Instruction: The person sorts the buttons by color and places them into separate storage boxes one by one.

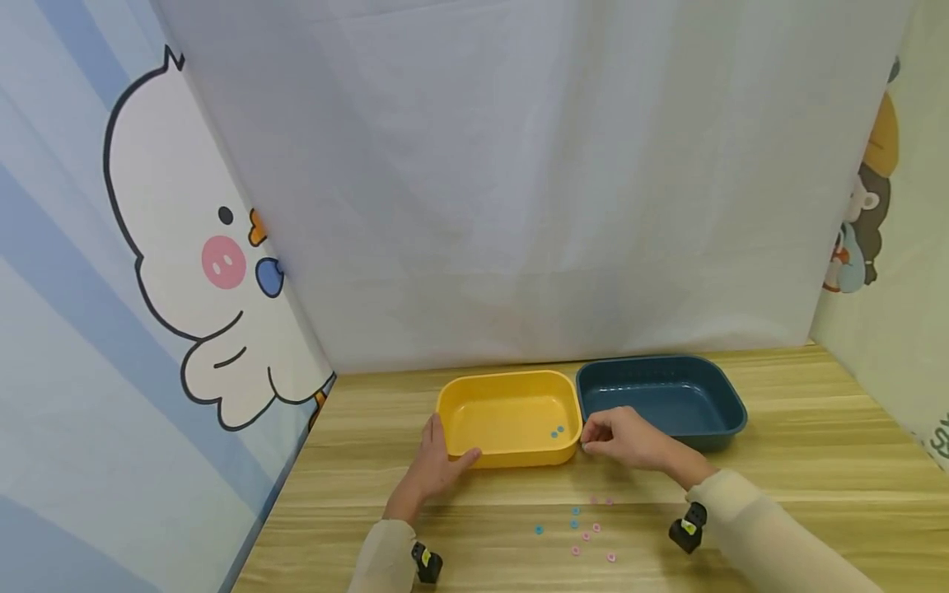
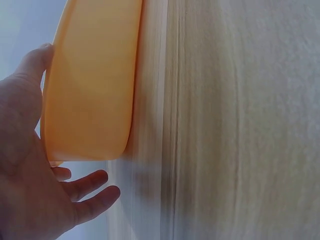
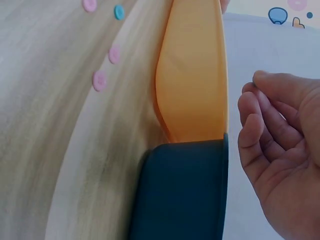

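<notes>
My left hand [image 1: 433, 468] holds the near-left corner of a yellow plastic basin [image 1: 511, 459], its thumb along the front and fingers at the left side. In the left wrist view, some of its fingers are spread free of the wall. Two blue buttons [image 1: 558, 431] lie inside the basin at the right. Above the basin's right rim, my right hand [image 1: 626, 438] pinches thumb and index finger together. Only a dark sliver shows between those fingertips in the right wrist view; it looks like a small button. Pink buttons [image 1: 586, 536] and blue buttons [image 1: 574, 524] are scattered on the table.
A dark blue basin [image 1: 722, 435] stands against the yellow one on its right, partly behind my right forearm. The wooden table [image 1: 348, 461] ends at a pale curtain [image 1: 474, 247] at the back. Printed cloth walls flank both sides.
</notes>
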Demonstrator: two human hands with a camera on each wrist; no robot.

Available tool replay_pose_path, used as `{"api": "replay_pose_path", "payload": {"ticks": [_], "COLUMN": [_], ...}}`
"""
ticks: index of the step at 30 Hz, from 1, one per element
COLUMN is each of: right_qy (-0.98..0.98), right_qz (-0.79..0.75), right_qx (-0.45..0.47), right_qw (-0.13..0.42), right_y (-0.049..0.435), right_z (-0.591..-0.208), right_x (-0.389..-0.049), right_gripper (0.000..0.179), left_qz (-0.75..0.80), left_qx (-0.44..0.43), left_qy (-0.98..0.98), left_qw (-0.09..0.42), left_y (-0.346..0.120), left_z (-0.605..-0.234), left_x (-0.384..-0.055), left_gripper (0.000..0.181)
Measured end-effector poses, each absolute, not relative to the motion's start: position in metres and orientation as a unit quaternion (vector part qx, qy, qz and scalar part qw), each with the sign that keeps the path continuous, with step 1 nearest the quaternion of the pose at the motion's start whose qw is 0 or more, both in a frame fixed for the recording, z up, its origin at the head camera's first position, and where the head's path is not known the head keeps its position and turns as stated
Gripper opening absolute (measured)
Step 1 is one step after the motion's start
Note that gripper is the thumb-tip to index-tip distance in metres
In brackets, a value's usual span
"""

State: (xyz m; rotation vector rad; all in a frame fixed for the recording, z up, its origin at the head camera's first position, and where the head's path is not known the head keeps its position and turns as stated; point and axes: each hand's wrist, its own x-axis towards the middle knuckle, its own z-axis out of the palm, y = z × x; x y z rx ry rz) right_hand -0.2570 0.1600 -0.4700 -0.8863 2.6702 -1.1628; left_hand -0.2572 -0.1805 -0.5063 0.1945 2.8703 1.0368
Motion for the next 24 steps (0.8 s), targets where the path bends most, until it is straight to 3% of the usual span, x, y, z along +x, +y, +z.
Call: {"api": "replay_pose_path", "payload": {"ticks": [24], "right_qy": [0.881], "right_qz": [-0.398], "right_qx": [-0.253], "right_qw": [0.040], "right_y": [0.154], "right_z": [-0.469], "right_x": [-0.271], "right_gripper": [0.009], "left_qz": [0.340], "left_qx": [0.073], "left_qy": [0.937], "left_qw": [0.018], "left_y": [-0.177], "left_z": [-0.509], "left_x": [-0.263], "left_gripper": [0.107]}}
